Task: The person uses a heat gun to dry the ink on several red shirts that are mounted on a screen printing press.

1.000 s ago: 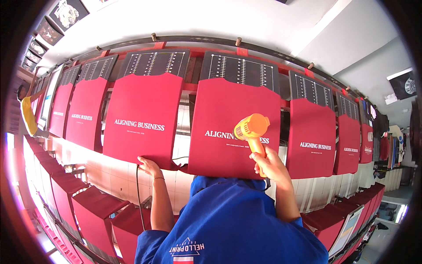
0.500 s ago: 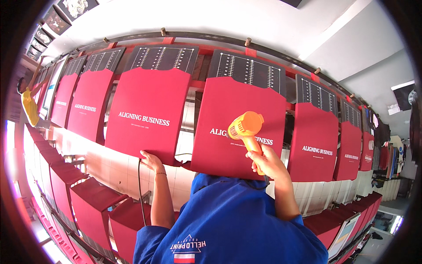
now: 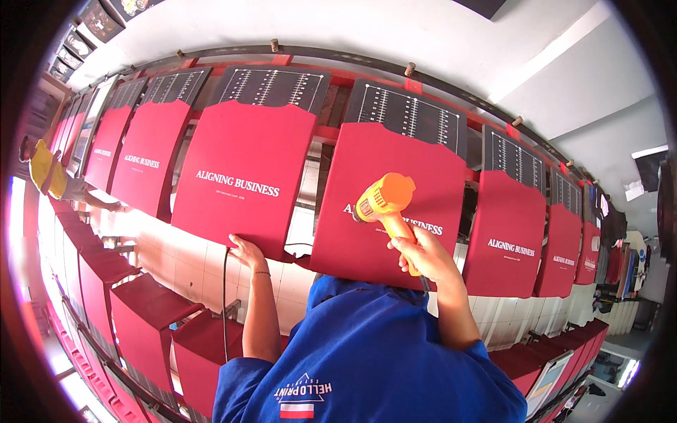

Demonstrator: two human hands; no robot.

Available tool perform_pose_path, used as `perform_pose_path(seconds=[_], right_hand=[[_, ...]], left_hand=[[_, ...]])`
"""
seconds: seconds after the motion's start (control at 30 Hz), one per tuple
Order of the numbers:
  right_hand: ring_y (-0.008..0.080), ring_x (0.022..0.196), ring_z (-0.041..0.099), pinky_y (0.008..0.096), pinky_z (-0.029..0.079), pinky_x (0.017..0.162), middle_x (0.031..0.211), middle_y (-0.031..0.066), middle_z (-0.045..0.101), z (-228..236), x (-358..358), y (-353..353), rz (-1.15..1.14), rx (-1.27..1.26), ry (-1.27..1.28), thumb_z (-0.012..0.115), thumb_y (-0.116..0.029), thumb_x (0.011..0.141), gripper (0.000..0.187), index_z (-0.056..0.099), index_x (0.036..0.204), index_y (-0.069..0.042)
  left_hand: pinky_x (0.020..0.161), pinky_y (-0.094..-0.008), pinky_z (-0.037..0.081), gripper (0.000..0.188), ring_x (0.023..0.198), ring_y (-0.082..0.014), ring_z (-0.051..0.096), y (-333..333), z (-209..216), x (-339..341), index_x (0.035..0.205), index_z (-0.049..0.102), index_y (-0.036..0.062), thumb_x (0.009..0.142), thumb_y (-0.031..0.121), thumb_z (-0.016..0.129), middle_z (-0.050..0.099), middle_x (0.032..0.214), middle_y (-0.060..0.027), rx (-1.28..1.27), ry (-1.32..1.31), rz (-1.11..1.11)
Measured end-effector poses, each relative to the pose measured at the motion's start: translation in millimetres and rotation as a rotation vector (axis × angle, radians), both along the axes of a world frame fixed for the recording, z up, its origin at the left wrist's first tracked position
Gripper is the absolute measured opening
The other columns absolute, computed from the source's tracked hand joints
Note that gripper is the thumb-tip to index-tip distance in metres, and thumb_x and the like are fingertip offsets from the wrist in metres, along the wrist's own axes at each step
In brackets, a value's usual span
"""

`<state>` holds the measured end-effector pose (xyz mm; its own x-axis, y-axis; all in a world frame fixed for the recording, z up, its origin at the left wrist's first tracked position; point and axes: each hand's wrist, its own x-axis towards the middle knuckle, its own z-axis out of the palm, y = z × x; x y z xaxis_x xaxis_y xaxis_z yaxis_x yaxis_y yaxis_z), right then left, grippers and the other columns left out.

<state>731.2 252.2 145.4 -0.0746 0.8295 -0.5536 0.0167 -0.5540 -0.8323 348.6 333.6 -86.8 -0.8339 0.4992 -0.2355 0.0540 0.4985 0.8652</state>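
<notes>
The person's right hand [image 3: 427, 257] is closed around the handle of a yellow-orange heat gun [image 3: 395, 199], which is over the printed area of the middle red shirt [image 3: 434, 187]. The long axis of the handle leans from lower right toward upper left, and the barrel lies across its upper end. I see the dark nozzle [image 3: 358, 215] pointing to the person's left and slightly toward the body; whether it touches the cloth, I cannot tell.

The left hand [image 3: 247, 254] is at the near edge of the left red shirt [image 3: 243, 155], where a black cable [image 3: 225, 303] hangs beside its fingers; I cannot tell if it grips this cable.

A narrow gap separates these two shirts, and another is before the right red shirt [image 3: 504, 236]. Beyond the middle collar, a black ruled board [image 3: 409, 111] sticks out. The near edge lies just beside the person's blue shirt [image 3: 367, 352]. On the left, pale tiled floor [image 3: 176, 271] divides this row from a second row of red-covered boards [image 3: 144, 317].
</notes>
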Motion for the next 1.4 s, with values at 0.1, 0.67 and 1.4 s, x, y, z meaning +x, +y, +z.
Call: perform_pose_path(seconds=[0.1, 0.67, 1.4], right_hand=[[0.0078, 0.059, 0.056, 0.0240, 0.047, 0.048, 0.078, 0.0017, 0.056, 5, -11, 3, 0.034, -0.020, -0.094, 0.059, -0.027, 0.097, 0.031, 0.051, 0.110, 0.000], [0.0073, 0.061, 0.057, 0.0232, 0.049, 0.050, 0.088, 0.0057, 0.060, 1, -22, 21, 0.097, -0.019, -0.051, 0.058, -0.023, 0.097, 0.032, 0.050, 0.116, 0.002], [0.0091, 0.060, 0.058, 0.0244, 0.050, 0.053, 0.097, 0.0068, 0.066, 4, 62, -64, -0.255, -0.097, -0.191, 0.058, -0.021, 0.096, 0.033, 0.052, 0.120, 0.000]], left_hand=[[0.091, -0.0472, 0.048, 0.064, 0.107, -0.0412, 0.057, 0, 1, -1, 0.127, 0.045, -0.0080, 0.100, 0.050, 0.041, 0.053, 0.124, -0.0295, -0.034, 0.023, -0.007], [0.090, -0.0471, 0.049, 0.062, 0.107, -0.0413, 0.060, 3, 8, 3, 0.125, 0.049, -0.0036, 0.099, 0.052, 0.043, 0.058, 0.121, -0.0271, -0.024, 0.006, 0.044], [0.090, -0.0435, 0.050, 0.071, 0.100, -0.0360, 0.062, 3, 2, 2, 0.122, 0.052, -0.0157, 0.099, 0.051, 0.043, 0.060, 0.118, -0.0283, 0.012, -0.008, 0.001]])
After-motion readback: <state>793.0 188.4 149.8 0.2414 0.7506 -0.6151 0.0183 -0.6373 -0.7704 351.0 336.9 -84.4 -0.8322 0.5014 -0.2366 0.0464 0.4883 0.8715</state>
